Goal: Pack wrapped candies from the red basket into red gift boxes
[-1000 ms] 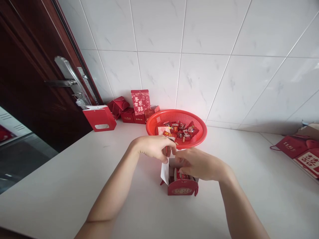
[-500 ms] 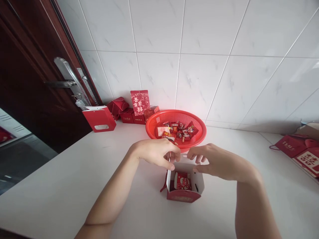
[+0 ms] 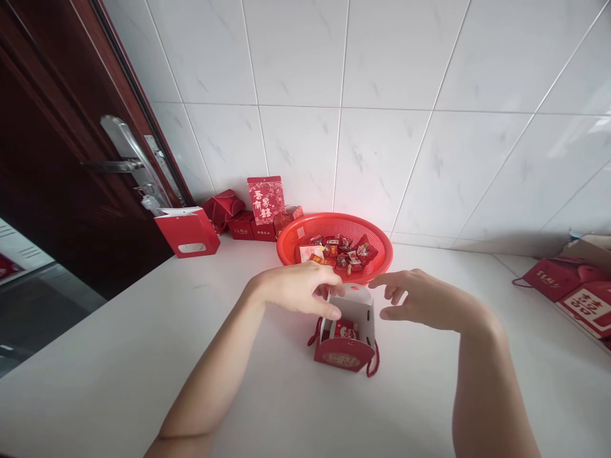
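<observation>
A small red gift box (image 3: 344,355) with a white inside stands on the white table, its top open and a flap raised at the back. Red-wrapped sweets (image 3: 345,329) lie inside it, and red cord handles hang at its sides. Over the box's left rear edge is my left hand (image 3: 303,289), fingers bent and thumb apart from them. Whether it touches the cardboard I cannot tell. To the right of the box hovers my right hand (image 3: 422,300), fingers apart and nothing in it. Just behind, a red plastic basket (image 3: 286,245) holds several wrapped sweets (image 3: 341,251).
Along the tiled wall at the left are a red box with a cut-out handle (image 3: 188,232), a patterned red card box (image 3: 266,200) and small red boxes (image 3: 241,228). More red boxes (image 3: 556,278) lie at the far right. A dark door (image 3: 52,127) borders the table's left.
My right hand has moved away from the box, to the right and slightly up. The box has turned a little, and its right cord now shows. The camera view has shifted slightly.
</observation>
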`<act>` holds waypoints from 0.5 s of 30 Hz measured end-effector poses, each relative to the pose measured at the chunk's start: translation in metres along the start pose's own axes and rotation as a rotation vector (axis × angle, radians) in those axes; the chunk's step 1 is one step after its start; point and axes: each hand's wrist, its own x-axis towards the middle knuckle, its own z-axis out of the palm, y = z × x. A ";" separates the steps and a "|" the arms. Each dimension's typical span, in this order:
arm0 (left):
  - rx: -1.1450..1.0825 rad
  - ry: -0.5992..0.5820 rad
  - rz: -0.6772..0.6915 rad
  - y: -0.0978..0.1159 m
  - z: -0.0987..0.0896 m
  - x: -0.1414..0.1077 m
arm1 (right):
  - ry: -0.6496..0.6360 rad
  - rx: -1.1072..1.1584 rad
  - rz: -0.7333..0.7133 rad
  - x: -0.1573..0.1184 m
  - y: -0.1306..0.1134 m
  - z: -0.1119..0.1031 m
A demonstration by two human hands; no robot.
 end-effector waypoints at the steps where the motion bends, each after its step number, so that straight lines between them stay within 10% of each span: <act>1: 0.011 -0.031 -0.018 0.001 0.000 0.000 | -0.006 -0.004 0.005 0.000 0.001 -0.001; 15: 0.015 -0.125 0.018 0.011 0.008 0.006 | 0.003 -0.201 -0.071 0.024 -0.041 0.023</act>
